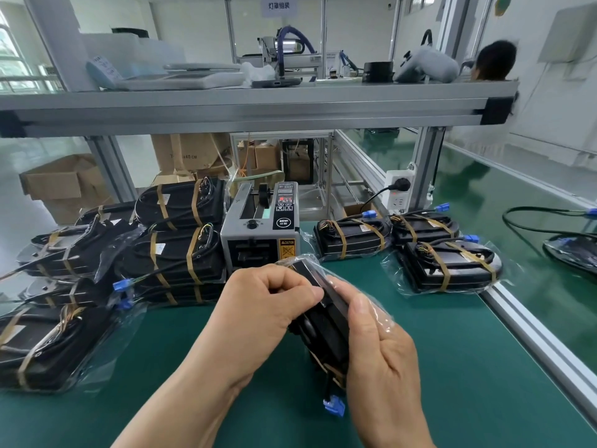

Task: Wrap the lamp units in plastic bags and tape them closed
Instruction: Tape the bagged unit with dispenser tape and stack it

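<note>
I hold a black lamp unit (323,321) on edge above the green table, partly inside a clear plastic bag (371,305). My left hand (268,305) grips its upper left side, fingers curled round the edge. My right hand (378,344) holds the right side with the bag film over its fingers. A blue connector (334,406) on a cable hangs below the unit. The grey tape dispenser (261,227) stands just behind my hands.
Bagged, taped lamp units are stacked at the left (174,253) and lie at the right (449,263). An aluminium rail (533,334) borders the green mat (193,367) on the right. A shelf (258,105) runs overhead. A person's head (494,59) shows beyond it.
</note>
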The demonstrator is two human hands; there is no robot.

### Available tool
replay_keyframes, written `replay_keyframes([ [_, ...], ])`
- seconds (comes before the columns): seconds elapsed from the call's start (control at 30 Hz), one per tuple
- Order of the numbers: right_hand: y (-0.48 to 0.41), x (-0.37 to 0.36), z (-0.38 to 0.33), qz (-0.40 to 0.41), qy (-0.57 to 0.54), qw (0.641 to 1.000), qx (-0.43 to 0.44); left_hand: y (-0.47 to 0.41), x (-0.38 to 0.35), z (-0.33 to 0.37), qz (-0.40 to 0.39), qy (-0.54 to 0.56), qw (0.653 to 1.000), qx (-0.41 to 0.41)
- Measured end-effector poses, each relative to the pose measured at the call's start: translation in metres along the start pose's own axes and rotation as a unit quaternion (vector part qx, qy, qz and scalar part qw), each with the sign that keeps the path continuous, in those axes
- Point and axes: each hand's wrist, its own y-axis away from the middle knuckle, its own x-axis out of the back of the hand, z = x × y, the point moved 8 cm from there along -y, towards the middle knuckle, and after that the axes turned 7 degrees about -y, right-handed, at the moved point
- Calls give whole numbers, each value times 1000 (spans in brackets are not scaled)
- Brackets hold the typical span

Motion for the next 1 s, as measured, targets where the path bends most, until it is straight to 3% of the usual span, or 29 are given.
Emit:
replay_keyframes([
  [0.83,3,1,2,0,-4,1000,0,1,1,-4,24,-67,997,-19],
  [1.0,2,0,5,-8,-10,1000,-7,1,7,-9,68,-93,993,-11],
])
